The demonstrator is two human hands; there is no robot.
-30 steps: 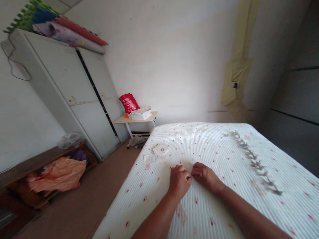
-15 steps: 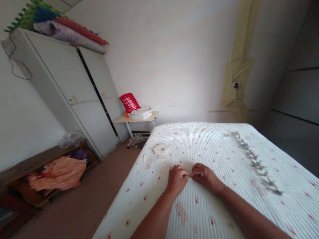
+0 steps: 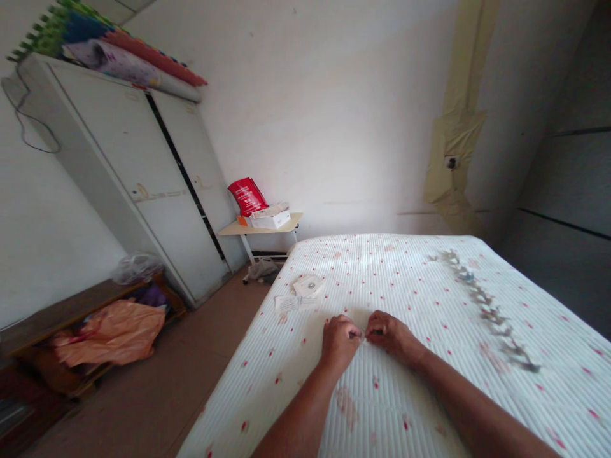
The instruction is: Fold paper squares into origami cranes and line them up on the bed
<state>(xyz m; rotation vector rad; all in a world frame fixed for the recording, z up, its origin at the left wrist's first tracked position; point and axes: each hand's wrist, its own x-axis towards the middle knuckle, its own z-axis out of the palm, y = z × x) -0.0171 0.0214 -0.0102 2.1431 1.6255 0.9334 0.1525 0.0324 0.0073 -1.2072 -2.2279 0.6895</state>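
Both hands meet over the middle of a white quilted bed cover [image 3: 382,420] dotted with red. My left hand [image 3: 340,338] is closed in a pinch, thumb and forefinger pressed together. Facing it, my right hand [image 3: 389,332] pinches as well, its fingertips almost touching the left ones. Between the fingertips is something small and pale, too tiny to name. To the left lie a white paper packet with a round mark [image 3: 309,286] and a printed slip [image 3: 286,305]. A row of small greyish, folded-looking pieces [image 3: 491,312] runs along the right side of the bed.
Beyond the bed's far left corner, a small table [image 3: 229,229] carries a red bag [image 3: 247,197] and a white box [image 3: 271,220]. A grey cabinet [image 3: 119,146] stands at the left. Below it, a wooden bench [image 3: 42,312] holds an orange plastic bag [image 3: 112,334].
My fingers have shifted slightly around the small pale thing, with the right fingertips a touch higher. The papers and the row of pieces have stayed in place.
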